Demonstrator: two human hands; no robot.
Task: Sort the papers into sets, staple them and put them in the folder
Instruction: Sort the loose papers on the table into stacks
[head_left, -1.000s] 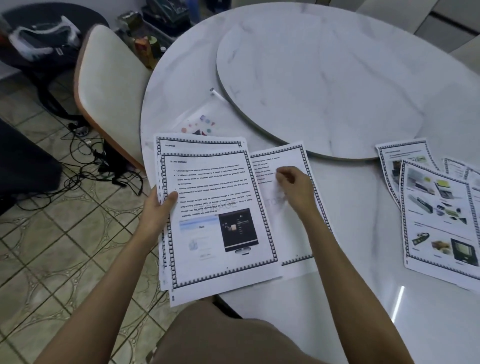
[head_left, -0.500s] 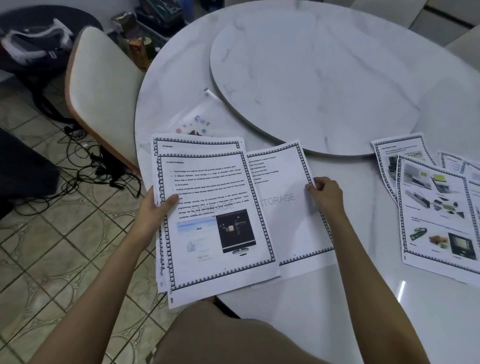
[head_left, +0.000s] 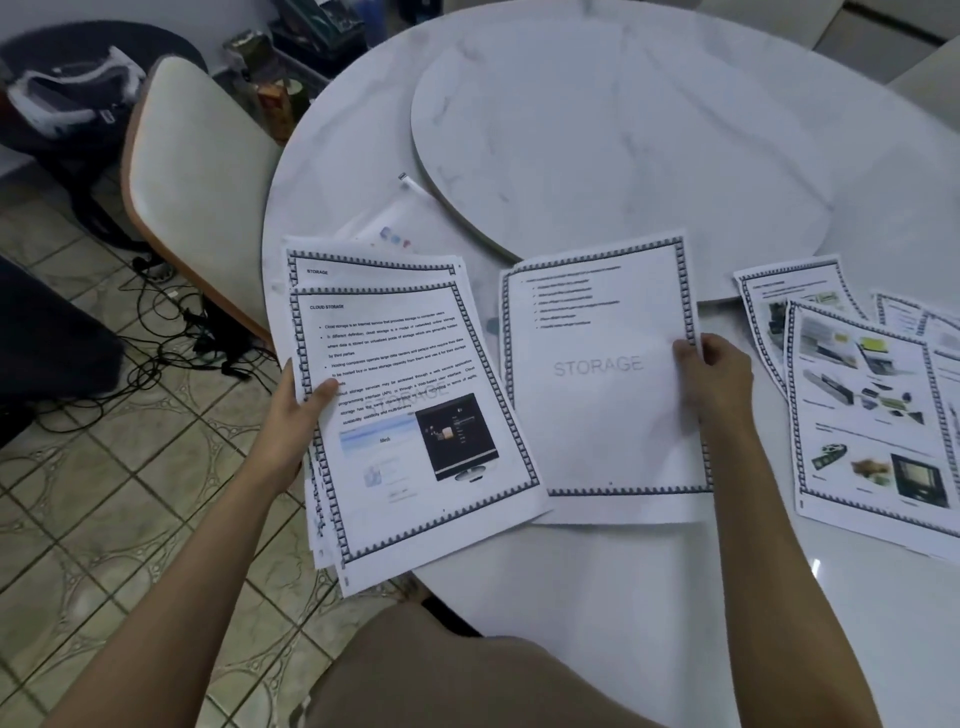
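Observation:
My left hand (head_left: 298, 415) grips a stack of bordered papers (head_left: 410, 415) by its left edge, thumb on the top "Cloud Storage" page; the stack overhangs the table edge. My right hand (head_left: 714, 374) pinches the right edge of a single sheet (head_left: 597, 374) with a "STORAGE" watermark, held beside the stack and lifted slightly off the table. More printed pages with pictures (head_left: 872, 415) lie spread at the right. A clear plastic folder (head_left: 400, 223) lies flat behind the stack, partly hidden by it. No stapler is in view.
The round white marble table (head_left: 597, 597) carries a raised turntable (head_left: 623, 135) in its middle. A cream-seated chair (head_left: 197, 171) stands at the left, with cables (head_left: 171, 332) on the tiled floor and bags and boxes behind it.
My right hand moved from the middle of the single sheet to its right edge, took hold and drew the sheet rightward, away from the stack. The left hand kept hold of the stack.

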